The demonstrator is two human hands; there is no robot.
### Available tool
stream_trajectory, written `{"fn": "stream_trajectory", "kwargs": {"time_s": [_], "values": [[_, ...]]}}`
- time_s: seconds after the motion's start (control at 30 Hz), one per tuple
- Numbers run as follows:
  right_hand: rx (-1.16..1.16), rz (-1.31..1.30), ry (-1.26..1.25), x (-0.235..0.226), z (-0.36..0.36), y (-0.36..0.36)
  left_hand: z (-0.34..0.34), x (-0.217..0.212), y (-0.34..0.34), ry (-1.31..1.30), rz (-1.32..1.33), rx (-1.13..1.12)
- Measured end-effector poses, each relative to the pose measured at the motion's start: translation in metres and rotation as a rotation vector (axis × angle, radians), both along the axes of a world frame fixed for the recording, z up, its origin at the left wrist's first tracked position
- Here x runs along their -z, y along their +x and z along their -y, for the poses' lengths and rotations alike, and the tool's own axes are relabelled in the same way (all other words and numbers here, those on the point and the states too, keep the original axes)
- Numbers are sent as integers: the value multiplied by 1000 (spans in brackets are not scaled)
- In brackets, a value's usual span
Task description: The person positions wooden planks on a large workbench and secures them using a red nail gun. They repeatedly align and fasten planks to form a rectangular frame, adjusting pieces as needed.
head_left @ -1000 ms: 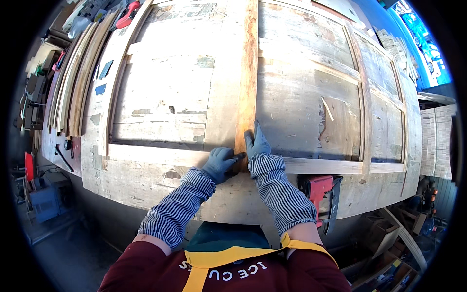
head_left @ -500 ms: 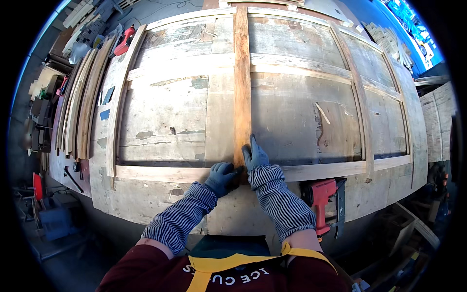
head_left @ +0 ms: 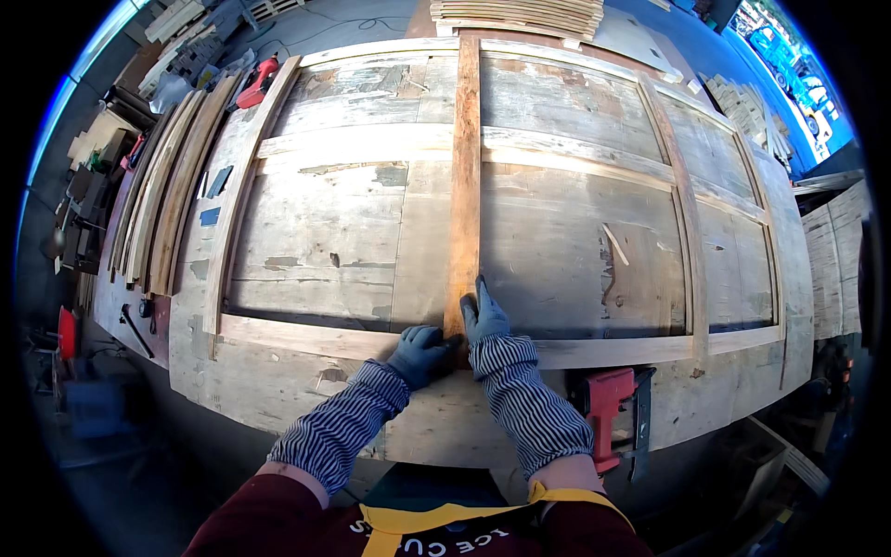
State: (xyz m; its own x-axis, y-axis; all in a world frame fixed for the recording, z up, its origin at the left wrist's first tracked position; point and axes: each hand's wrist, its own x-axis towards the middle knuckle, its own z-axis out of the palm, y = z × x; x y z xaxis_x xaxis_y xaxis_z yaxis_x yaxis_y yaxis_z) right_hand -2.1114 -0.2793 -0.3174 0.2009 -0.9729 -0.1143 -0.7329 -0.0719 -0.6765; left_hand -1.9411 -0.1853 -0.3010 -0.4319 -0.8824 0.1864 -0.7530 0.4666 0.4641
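Two gloved hands are meeting at frame centre: left hand [head_left: 419, 354], fingers curled together, and right hand [head_left: 483, 318], fingers flat and slightly apart, are pressing one upright slat [head_left: 464, 186] onto the surface [head_left: 278, 390]; one red tool [head_left: 608, 408] is hanging lower right.

No packages, labels or screens showing on the counter [head_left: 278, 390]; only candidate sign: a bright blue panel [head_left: 789, 65] with pale markings, sitting at the far upper right beyond the counter, too small and warped to tell more.
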Motion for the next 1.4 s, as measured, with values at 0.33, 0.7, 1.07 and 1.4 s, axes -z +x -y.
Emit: {"fn": "stream_trajectory", "kwargs": {"time_s": [0.33, 0.7, 1.07, 1.4], "values": [[34, 20, -118, 6, -3, -1, 1, 1, -1, -68, -70, 7], [34, 40, -101, 5, -5, -2, 3, 1, -1, -50, -84, 11], [1, 58, -196, 11, -2, -6, 3, 2, -2, -90, -89, 21], [17, 5, -112, 4, -3, 0, 0, -1, -1, -25, -53, -4]]}}
